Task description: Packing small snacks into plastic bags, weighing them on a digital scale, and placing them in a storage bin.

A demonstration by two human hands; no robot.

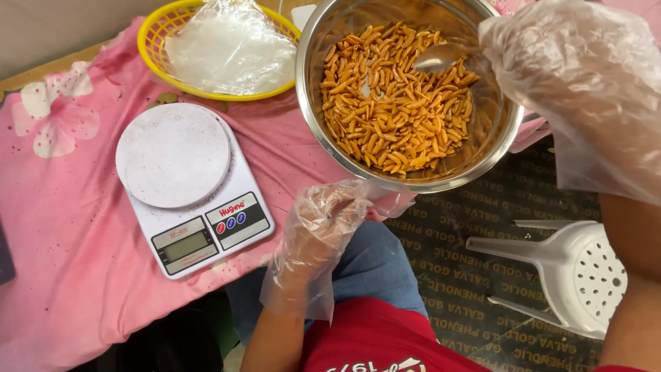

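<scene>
Gloved right grip (578,83) clasping spoon (441,58) inside steel bowl (506,141) of orange snack sticks (392,103); gloved left grip (323,220) pinching bowl's near rim at worktop edge.

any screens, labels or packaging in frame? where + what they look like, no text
Scale display: front of the white kitchen scale on the pink cloth, small grey rectangle, blank-looking.
Scale label panel: right of the display, dark patch with red and blue round buttons.
Clear plastic bags: heaped in the yellow basket, top left.
</scene>
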